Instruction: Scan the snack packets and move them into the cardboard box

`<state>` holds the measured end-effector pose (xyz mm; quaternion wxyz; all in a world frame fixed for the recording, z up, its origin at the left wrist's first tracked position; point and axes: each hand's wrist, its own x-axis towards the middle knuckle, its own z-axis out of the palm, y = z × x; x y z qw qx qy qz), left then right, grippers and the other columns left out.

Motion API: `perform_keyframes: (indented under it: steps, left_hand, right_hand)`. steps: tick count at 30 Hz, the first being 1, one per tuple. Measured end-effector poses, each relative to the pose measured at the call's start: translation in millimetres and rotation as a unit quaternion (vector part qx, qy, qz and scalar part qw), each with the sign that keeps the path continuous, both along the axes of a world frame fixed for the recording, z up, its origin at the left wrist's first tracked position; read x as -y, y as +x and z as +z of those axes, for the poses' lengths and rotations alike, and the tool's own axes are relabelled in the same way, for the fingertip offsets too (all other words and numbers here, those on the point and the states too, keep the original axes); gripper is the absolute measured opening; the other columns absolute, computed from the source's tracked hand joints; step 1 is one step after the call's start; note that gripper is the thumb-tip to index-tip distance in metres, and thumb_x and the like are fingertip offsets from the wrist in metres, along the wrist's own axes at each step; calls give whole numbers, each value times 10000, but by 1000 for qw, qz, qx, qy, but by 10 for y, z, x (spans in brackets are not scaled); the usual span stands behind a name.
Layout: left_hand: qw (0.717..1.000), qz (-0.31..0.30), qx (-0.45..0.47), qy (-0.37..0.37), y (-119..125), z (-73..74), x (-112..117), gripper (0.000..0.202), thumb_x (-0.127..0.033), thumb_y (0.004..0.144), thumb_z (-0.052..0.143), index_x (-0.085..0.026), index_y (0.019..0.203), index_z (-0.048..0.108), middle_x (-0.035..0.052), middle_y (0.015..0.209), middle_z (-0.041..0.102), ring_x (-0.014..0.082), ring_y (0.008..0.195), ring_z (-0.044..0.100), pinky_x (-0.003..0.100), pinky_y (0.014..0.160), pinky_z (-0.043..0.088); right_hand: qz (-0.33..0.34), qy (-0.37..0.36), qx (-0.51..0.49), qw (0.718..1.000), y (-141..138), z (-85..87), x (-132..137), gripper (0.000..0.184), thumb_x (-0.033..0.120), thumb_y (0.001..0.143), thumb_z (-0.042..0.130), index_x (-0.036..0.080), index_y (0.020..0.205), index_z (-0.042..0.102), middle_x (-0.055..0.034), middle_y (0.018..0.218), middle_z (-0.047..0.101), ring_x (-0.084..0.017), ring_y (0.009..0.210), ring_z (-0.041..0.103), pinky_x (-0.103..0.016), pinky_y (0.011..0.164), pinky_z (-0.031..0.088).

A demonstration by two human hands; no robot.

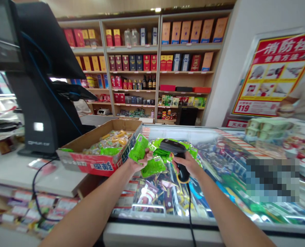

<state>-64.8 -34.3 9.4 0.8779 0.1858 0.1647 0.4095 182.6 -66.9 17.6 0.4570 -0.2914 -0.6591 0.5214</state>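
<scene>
My left hand (139,162) is closed on green snack packets (147,156), holding them up in front of me. My right hand (187,164) grips a black handheld barcode scanner (176,152) by its handle, its head pointing left toward the packets. The scanner's black cable (190,212) hangs down between my arms. More green packets (190,149) lie on the glass freezer lid (219,171) just behind both hands.
An open cardboard box (95,156) of small wrapped snacks sits left of my hands on the counter. A black checkout terminal (39,85) stands at far left. Shelves of boxed goods (147,65) fill the back wall. A person's arm (296,103) shows at right by a red poster.
</scene>
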Motion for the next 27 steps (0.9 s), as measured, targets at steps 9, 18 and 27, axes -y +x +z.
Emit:
perform_keyframes:
  steps: [9,18,27]
  left_hand:
    - [983,-175,-60,-13,-11,-185,-100,65,-153,836,445,-182,888,469,24,690,472,71,491,420,78,297,220]
    - [978,-194,-68,37,18,-166,-83,108,-160,869,392,-162,884,499,25,701,459,74,481,361,86,289,194]
    - [977,-108,-178,39,61,-23,74,202,-106,869,377,-126,709,498,26,657,481,31,479,340,62,351,125]
  right_hand:
    - [22,19,52,998,-62,48,65,307,462,739,705,189,795,575,29,480,566,-125,375,504,-257,417,378]
    - [33,17,62,997,-45,-2,12,322,465,741,703,182,729,549,31,475,555,-121,368,512,-248,408,380]
    - [29,17,67,997,-31,-17,-4,328,472,751,699,178,729,553,28,478,562,-122,367,521,-246,414,392]
